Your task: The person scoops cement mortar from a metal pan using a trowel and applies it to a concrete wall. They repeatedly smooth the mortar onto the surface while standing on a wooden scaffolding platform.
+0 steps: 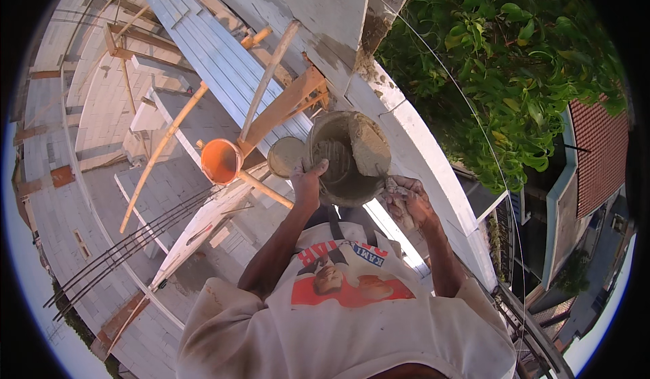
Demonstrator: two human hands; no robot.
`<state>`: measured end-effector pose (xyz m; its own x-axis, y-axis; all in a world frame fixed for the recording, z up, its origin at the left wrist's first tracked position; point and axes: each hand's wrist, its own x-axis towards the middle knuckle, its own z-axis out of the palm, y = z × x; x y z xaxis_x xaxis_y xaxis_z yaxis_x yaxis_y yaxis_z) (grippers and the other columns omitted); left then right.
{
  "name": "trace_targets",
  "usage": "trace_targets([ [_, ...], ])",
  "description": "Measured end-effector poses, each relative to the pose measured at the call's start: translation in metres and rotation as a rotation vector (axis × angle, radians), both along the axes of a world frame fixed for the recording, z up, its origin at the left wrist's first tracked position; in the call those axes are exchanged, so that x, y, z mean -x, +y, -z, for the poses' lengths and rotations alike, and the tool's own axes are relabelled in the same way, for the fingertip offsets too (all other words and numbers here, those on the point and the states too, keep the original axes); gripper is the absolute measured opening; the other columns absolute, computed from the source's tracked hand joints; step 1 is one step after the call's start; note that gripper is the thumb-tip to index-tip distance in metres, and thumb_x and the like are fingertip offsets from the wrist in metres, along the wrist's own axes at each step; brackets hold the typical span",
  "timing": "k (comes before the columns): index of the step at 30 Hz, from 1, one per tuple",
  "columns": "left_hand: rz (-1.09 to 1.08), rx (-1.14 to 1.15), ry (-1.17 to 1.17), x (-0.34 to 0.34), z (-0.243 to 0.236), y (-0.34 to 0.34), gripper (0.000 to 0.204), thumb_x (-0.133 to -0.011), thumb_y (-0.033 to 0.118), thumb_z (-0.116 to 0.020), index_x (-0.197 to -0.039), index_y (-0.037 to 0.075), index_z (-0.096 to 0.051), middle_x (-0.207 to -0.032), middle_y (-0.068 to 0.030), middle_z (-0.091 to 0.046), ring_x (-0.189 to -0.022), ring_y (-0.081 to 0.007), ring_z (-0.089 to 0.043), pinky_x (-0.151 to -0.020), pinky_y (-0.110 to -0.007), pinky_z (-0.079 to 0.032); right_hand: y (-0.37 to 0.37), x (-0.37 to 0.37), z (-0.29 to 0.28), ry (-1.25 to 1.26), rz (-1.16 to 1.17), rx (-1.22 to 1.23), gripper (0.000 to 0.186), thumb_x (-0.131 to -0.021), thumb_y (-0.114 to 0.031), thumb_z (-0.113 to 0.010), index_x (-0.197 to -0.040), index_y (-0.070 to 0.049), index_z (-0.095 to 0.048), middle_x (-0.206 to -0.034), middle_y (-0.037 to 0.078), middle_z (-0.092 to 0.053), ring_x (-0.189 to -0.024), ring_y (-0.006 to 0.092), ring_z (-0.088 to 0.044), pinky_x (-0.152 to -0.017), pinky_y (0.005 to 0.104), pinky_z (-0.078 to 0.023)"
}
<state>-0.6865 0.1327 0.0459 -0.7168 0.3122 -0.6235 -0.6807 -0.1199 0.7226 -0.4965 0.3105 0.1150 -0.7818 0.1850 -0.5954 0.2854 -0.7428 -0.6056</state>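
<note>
A mortar-coated bucket (332, 191) is tipped in front of my chest, its mouth facing up toward me. Thick grey mortar (371, 150) clings to its right inner side. My left hand (309, 184) grips the bucket's left rim, thumb over the edge. At the right rim, my right hand (410, 203) is closed, its fingers smeared with grey. A pale grey lump shows in that hand; whether it is a rag or mortar I cannot make out. Left of the bucket is a round container (286, 157) with a grey surface. Further left stands an orange bucket (221, 161).
Bamboo poles (164, 155) and a wooden brace (284, 111) rise close on the left, beside ribbed metal sheets (210, 47). Steel bars (135, 240) jut out lower left. A narrow wall ledge (433, 169) runs along my right, with a drop, leafy branches (501, 60) and a thin wire beyond.
</note>
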Motion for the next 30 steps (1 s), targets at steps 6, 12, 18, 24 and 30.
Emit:
trace_targets([
  [6,0.06,0.194,0.046,0.02,0.022,-0.021,0.03,-0.074,-0.007,-0.07,-0.102,0.001,-0.063,-0.093,-0.0048,-0.068,-0.08,-0.0147,-0.063,-0.077,-0.028,-0.05,0.079,0.115,-0.016,-0.138,-0.137,-1.32,0.039,-0.084,-0.007,-0.059,-0.119,0.01,-0.059,-0.088,0.023,-0.067,-0.078,0.0328,-0.067,-0.073,0.0418,-0.053],
  [12,0.181,0.396,0.04,0.034,0.022,-0.033,0.032,-0.073,-0.008,-0.071,-0.102,0.001,-0.06,-0.094,-0.0079,-0.068,-0.08,-0.0176,-0.065,-0.075,-0.031,-0.053,0.081,0.165,0.02,-0.255,-0.132,-1.425,0.039,-0.082,-0.009,-0.063,-0.114,0.011,-0.056,-0.092,0.032,-0.065,-0.085,0.0477,-0.064,-0.082,0.0492,-0.052],
  [18,0.218,0.456,0.043,0.044,0.028,-0.048,0.029,-0.072,-0.007,-0.073,-0.095,0.004,-0.058,-0.089,-0.0038,-0.064,-0.077,-0.0147,-0.06,-0.073,-0.03,-0.048,0.055,0.156,0.056,-0.361,-0.071,-1.327,0.031,-0.08,-0.009,-0.061,-0.103,0.011,-0.061,-0.093,0.034,-0.065,-0.082,0.0486,-0.066,-0.076,0.0524,-0.053],
  [24,0.307,0.533,0.066,0.061,0.016,-0.044,0.028,-0.072,-0.007,-0.073,-0.094,0.004,-0.059,-0.091,-0.0045,-0.065,-0.079,-0.014,-0.06,-0.074,-0.029,-0.049,0.085,0.236,0.078,-0.373,-0.367,-1.391,0.022,-0.08,-0.007,-0.055,-0.095,0.007,-0.065,-0.088,0.03,-0.066,-0.083,0.0441,-0.068,-0.073,0.0479,-0.057],
  [30,0.35,0.585,0.092,0.069,0.027,-0.05,0.03,-0.071,-0.007,-0.074,-0.096,0.003,-0.062,-0.093,-0.0049,-0.067,-0.081,-0.0134,-0.061,-0.075,-0.029,-0.049,0.114,0.192,0.066,-0.324,-0.264,-1.317,0.024,-0.077,-0.008,-0.058,-0.093,0.009,-0.064,-0.09,0.03,-0.066,-0.087,0.0439,-0.067,-0.078,0.0485,-0.056],
])
